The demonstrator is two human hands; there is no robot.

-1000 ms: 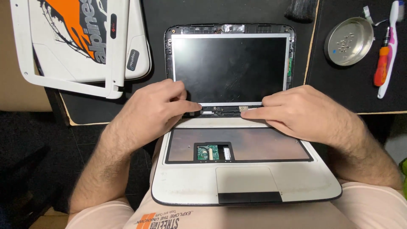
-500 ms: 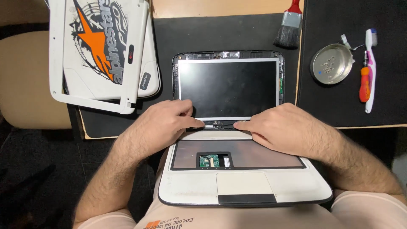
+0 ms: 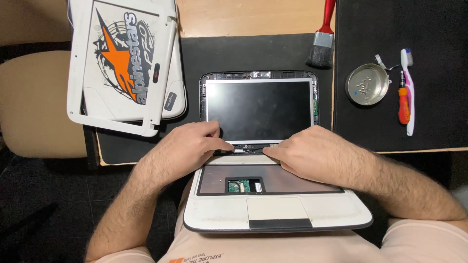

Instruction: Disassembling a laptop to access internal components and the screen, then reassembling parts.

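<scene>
A small white laptop (image 3: 278, 214) rests on my lap, its keyboard removed so a grey tray and a green circuit board (image 3: 240, 185) show. Its bare dark screen panel (image 3: 259, 110) leans back onto a black mat, with no bezel around it. My left hand (image 3: 187, 146) lies at the left hinge, fingertips pressing on the strip below the screen. My right hand (image 3: 304, 153) rests at the right hinge, fingers curled down onto the same strip. Neither hand holds a tool.
A white laptop lid with an orange star sticker (image 3: 129, 56) and a loose white screen bezel (image 3: 117, 119) lie at the upper left. A red-handled brush (image 3: 321, 46), a round metal dish with screws (image 3: 367, 84), an orange screwdriver (image 3: 403, 102) and a toothbrush (image 3: 409, 92) sit on the right mat.
The view has tilted down and back, so the desk items sit lower in the picture. Both hands stay on the hinge strip, with only small shifts of the fingers.
</scene>
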